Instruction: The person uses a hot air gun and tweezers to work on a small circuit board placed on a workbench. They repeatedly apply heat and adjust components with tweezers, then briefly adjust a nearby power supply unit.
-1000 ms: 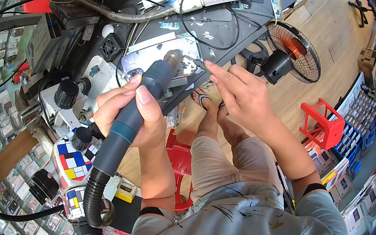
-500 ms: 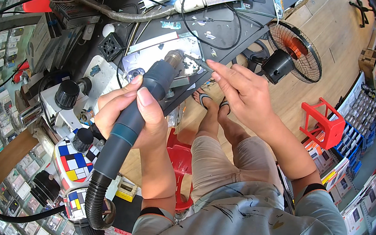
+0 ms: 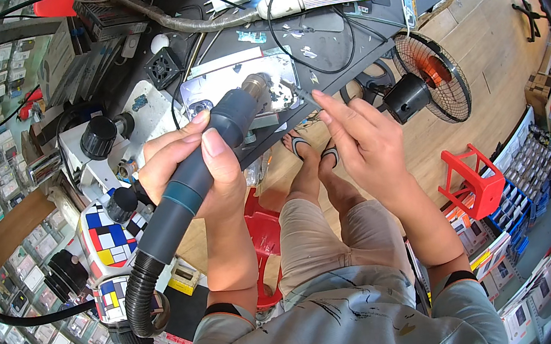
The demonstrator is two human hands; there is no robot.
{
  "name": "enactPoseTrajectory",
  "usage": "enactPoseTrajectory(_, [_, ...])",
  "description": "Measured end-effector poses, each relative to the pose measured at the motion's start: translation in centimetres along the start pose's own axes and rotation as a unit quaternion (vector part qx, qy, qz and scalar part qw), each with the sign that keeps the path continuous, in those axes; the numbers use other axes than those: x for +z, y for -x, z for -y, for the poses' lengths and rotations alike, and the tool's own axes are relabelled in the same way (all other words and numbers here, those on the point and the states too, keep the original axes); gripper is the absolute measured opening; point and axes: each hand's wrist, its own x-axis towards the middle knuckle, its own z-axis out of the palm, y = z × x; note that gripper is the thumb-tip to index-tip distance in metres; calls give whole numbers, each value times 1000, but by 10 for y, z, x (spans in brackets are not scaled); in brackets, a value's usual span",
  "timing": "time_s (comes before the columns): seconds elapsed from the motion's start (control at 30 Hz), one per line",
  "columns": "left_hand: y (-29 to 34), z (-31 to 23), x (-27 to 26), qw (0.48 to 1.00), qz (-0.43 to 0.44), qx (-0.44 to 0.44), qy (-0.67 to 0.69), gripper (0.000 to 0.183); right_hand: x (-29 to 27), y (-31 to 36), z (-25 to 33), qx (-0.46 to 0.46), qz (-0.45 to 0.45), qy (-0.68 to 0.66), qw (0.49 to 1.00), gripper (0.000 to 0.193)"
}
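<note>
My left hand (image 3: pixel 223 186) is wrapped round the dark grey handle of a hot air gun (image 3: pixel 182 199). Its metal nozzle tilts down over a pale phone back panel (image 3: pixel 218 82), whose right part is mottled with black and white patches. The panel's camera lenses are at its left end, and it lies on something flat at the bench edge. Pinched in my right hand (image 3: pixel 370 137) is a thin, dark, pen-like scraping tool (image 3: pixel 306 95). It points toward the patchy end, near the nozzle; whether its tip touches the panel I cannot tell.
A microscope with a colour-block body (image 3: pixel 109 239) stands at the left. Cables and a white-ended hose (image 3: pixel 281 5) cross the dark bench (image 3: pixel 366 17). A fan (image 3: pixel 431 75) and a red stool (image 3: pixel 473 181) stand on the right; a small black cube fan (image 3: pixel 163 67) sits behind the panel.
My right hand and the scraping tool have shifted slightly right and toward me, so the tool's tip is farther from the nozzle. My left hand and the hot air gun stay in place.
</note>
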Motion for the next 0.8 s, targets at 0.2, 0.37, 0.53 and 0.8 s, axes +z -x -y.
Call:
enactPoseTrajectory(0.2, [-1,-4,0,1000,-1,-1,-3,24,9,7,1,5,-1,-8,1000,42])
enactPoseTrajectory(0.37, [-4,-4,-4,999,15,19,-27,24,13,8,-2,-8,-15,9,1000,42])
enactPoseTrajectory(0.53, [-3,-2,-4,1000,4,14,-16,25,14,6,-1,-3,-7,3,1000,41])
enactPoseTrajectory(0.8, [-4,-3,-5,1000,7,12,-18,25,17,7,-3,-24,-18,18,999,43])
